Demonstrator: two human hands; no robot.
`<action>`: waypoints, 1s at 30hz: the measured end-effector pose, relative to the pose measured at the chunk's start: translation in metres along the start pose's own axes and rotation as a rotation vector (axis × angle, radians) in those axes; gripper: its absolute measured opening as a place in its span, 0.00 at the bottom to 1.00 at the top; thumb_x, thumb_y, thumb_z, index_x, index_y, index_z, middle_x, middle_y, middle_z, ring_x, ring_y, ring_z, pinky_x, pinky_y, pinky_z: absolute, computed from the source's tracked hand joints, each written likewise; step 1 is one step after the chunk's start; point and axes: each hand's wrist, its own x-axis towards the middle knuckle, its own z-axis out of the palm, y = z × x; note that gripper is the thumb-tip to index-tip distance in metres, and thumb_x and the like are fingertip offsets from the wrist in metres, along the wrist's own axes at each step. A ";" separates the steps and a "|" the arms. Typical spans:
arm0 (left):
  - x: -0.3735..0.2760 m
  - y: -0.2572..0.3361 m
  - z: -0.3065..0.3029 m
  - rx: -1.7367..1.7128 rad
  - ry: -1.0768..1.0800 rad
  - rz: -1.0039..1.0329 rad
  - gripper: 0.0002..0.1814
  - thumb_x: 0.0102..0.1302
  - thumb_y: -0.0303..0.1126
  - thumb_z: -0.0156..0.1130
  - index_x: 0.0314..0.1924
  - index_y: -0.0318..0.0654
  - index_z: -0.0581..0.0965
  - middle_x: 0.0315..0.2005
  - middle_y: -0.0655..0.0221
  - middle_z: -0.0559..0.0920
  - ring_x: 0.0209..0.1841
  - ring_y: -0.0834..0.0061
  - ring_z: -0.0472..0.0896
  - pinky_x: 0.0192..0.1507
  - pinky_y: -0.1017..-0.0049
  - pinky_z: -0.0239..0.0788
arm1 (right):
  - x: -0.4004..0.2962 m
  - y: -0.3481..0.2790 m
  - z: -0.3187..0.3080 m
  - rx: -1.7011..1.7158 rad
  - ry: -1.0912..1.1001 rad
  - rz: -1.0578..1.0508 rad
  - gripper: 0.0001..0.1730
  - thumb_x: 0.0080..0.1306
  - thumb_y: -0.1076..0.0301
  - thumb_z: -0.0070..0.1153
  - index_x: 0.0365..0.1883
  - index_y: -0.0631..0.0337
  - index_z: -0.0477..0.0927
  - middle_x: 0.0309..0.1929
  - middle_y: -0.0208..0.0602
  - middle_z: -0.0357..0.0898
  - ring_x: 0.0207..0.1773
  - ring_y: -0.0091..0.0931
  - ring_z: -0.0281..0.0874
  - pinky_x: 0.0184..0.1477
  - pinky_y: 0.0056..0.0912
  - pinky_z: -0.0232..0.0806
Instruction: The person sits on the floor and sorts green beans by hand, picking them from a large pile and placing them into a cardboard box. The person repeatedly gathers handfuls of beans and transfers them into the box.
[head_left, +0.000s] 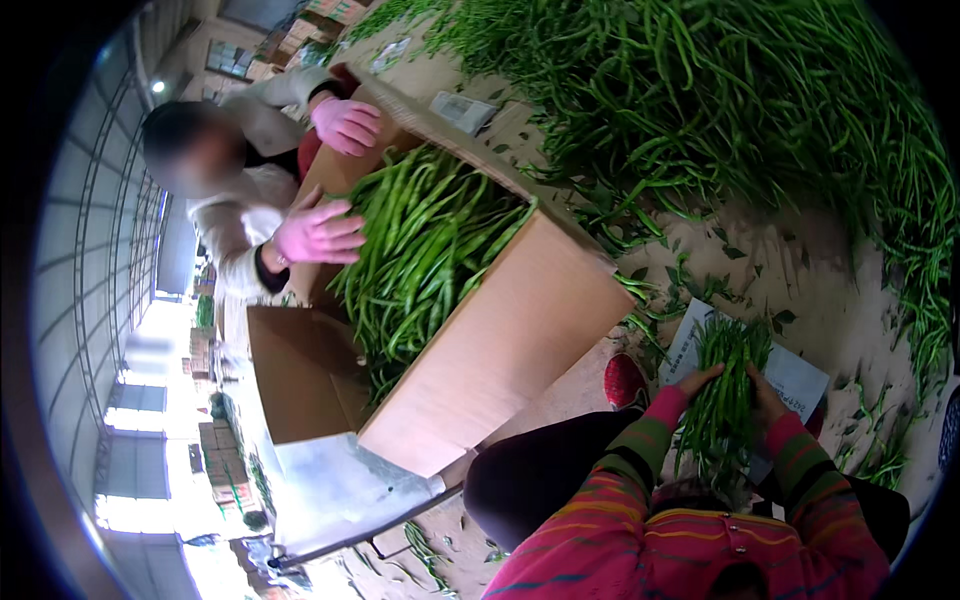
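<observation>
A bundle of long green chili peppers (724, 397) is gripped between my two hands. Against its left side lies my left hand (699, 379), and my right hand (766, 399) presses its right side. Most of the fingers are hidden behind the peppers. Beneath the bundle is a white printed sheet (799, 375), which bears writing. An uncovered cardboard box (502, 345) stands to the left, heaped with the same kind of long peppers (420, 247).
A large pile of green peppers (697, 97) covers the floor ahead and right. Across the box, a co-worker's pink-gloved hands (319, 232) are at the peppers and the box edge. The box rests on a metal-framed stand (367, 529). Leaves and loose peppers (427, 555) litter the floor.
</observation>
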 end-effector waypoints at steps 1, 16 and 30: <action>-0.005 0.015 0.002 0.029 -0.008 0.072 0.30 0.55 0.52 0.57 0.48 0.35 0.71 0.43 0.64 0.76 0.41 0.72 0.76 0.43 0.72 0.67 | -0.006 -0.011 0.019 -0.008 -0.024 -0.030 0.33 0.59 0.46 0.49 0.53 0.62 0.65 0.48 0.38 0.70 0.48 0.29 0.70 0.50 0.33 0.63; -0.317 0.134 0.200 -0.152 -0.258 0.607 0.32 0.54 0.57 0.55 0.48 0.37 0.70 0.40 0.62 0.77 0.40 0.68 0.76 0.45 0.69 0.69 | -0.260 -0.147 0.333 -0.695 -0.461 -0.254 0.29 0.62 0.47 0.43 0.53 0.59 0.66 0.46 0.35 0.72 0.45 0.23 0.72 0.48 0.25 0.64; -0.512 0.170 0.116 -0.092 -0.252 1.008 0.34 0.57 0.59 0.47 0.53 0.39 0.65 0.47 0.60 0.73 0.47 0.66 0.74 0.51 0.64 0.65 | -0.237 -0.084 0.548 -0.881 -0.688 -0.092 0.30 0.56 0.41 0.48 0.44 0.58 0.73 0.39 0.35 0.77 0.35 0.24 0.76 0.41 0.28 0.69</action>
